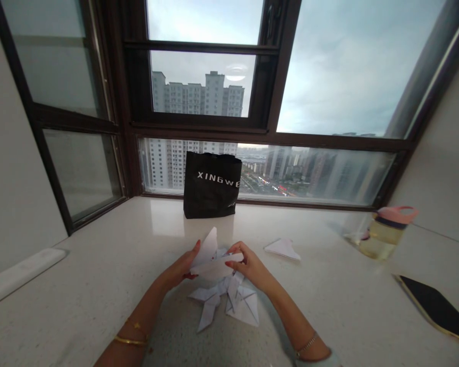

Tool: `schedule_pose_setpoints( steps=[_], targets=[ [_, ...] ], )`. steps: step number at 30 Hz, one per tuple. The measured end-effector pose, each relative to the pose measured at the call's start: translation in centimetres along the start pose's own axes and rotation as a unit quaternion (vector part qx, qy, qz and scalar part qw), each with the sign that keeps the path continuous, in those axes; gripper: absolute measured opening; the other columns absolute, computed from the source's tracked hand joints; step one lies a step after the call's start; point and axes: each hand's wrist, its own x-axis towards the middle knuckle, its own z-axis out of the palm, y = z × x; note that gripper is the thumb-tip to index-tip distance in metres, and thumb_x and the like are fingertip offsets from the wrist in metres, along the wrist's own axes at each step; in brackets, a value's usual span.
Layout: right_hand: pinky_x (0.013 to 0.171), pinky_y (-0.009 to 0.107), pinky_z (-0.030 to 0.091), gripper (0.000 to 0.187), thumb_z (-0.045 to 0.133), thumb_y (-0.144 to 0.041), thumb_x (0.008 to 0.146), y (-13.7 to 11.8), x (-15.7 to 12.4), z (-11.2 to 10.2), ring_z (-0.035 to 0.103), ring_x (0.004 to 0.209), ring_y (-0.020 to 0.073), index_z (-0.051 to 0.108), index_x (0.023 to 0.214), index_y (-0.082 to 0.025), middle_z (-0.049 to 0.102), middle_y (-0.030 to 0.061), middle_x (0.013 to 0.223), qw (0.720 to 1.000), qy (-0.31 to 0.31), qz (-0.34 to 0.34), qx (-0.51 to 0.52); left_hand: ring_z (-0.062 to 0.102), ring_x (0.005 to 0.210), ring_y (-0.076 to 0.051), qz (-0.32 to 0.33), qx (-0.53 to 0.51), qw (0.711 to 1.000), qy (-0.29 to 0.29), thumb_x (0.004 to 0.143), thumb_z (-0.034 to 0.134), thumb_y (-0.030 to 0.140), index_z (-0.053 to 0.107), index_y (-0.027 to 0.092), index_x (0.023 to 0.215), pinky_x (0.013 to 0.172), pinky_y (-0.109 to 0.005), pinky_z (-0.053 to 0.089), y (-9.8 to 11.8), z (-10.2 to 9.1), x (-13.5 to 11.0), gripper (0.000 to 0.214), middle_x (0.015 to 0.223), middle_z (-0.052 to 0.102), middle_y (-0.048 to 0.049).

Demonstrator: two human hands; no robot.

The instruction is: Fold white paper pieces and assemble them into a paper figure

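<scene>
Between my two hands is a piece of folded white paper (213,268), with one pointed flap standing up at its left. My left hand (181,268) grips its left side, thumb on top. At the right end, my right hand (248,262) pinches the folded edge between thumb and fingers. Just below and behind it on the counter lie several folded white paper pieces (208,302), some overlapping. A flat, square-looking folded paper (247,308) is among them. To the right of my right hand rests another folded white paper (283,248).
A black bag (212,188) with white lettering stands by the window. On the right are a bottle with a pink lid (386,234) and a dark flat tablet-like device (438,306). A long white object (23,270) lies at the left edge of the white counter (110,270).
</scene>
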Motion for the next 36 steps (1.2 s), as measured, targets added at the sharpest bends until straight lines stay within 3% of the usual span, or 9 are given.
schedule_pose_setpoints(
  steps=[8,12,16,28,30,33,36],
  targets=[
    [0.046,0.022,0.036,0.013,0.057,-0.025,0.074,-0.7,-0.1,0.8,0.045,0.046,0.0087,0.052,0.085,-0.021,0.054,-0.0049,0.064,0.990,0.034,-0.025,-0.138,0.031,0.039,-0.005,0.015,0.097,0.989,-0.113,0.072,0.018,0.077,0.061,0.013,0.087,0.041,-0.020,0.019,0.7,1.3,-0.9,0.079,0.065,0.062,-0.0043],
    [0.050,0.023,0.039,0.019,0.055,-0.023,0.075,-0.8,-0.3,1.0,0.048,0.050,0.0114,0.049,0.093,-0.022,0.051,-0.0064,0.060,0.985,0.046,-0.042,-0.161,0.033,0.038,-0.003,0.034,0.110,0.986,-0.122,0.074,0.031,0.072,0.053,0.015,0.102,0.040,-0.019,0.020,0.0,1.5,-0.5,0.067,0.073,0.065,-0.0036],
    [0.055,0.024,0.042,0.023,0.054,-0.023,0.076,-0.9,-0.4,1.2,0.052,0.055,0.0137,0.047,0.098,-0.021,0.049,-0.0063,0.060,0.981,0.073,-0.051,-0.174,0.033,0.036,-0.003,0.068,0.132,0.977,-0.153,0.076,0.039,0.066,0.050,0.013,0.101,0.038,-0.019,0.019,-0.7,1.4,-0.1,0.059,0.074,0.066,-0.0051],
    [0.060,0.028,0.046,0.034,0.057,-0.023,0.075,0.3,-0.2,1.5,0.051,0.059,0.0154,0.049,0.107,-0.019,0.048,-0.0032,0.066,0.957,0.170,-0.103,-0.212,0.035,0.038,-0.004,0.081,0.179,0.970,-0.144,0.078,0.038,0.062,0.051,0.014,0.085,0.041,-0.021,0.024,-0.8,1.6,0.1,0.050,0.069,0.063,-0.0026],
    [0.066,0.032,0.047,0.039,0.060,-0.026,0.074,0.5,-0.2,1.3,0.053,0.069,0.0181,0.050,0.112,-0.019,0.052,0.0010,0.075,0.942,0.199,-0.130,-0.236,0.036,0.039,-0.005,0.083,0.195,0.968,-0.135,0.078,0.036,0.063,0.050,0.015,0.083,0.042,-0.021,0.026,-0.8,1.6,0.1,0.050,0.067,0.062,-0.0021],
    [0.084,0.041,0.042,0.053,0.064,-0.031,0.073,0.5,-0.1,0.8,0.050,0.097,0.0255,0.046,0.123,-0.023,0.053,0.0101,0.105,0.917,0.222,-0.169,-0.285,0.037,0.040,-0.006,0.090,0.231,0.963,-0.108,0.080,0.034,0.061,0.049,0.016,0.081,0.042,-0.021,0.026,-0.6,1.7,-0.3,0.048,0.066,0.062,-0.0016],
    [0.091,0.043,0.038,0.049,0.060,-0.029,0.077,0.4,0.0,0.6,0.047,0.107,0.0260,0.046,0.124,-0.027,0.053,0.0100,0.117,0.923,0.160,-0.190,-0.294,0.038,0.041,-0.008,0.099,0.282,0.951,-0.075,0.084,0.030,0.055,0.051,0.017,0.078,0.044,-0.023,0.029,0.0,1.5,-0.8,0.043,0.067,0.062,-0.0020]
  ],
)
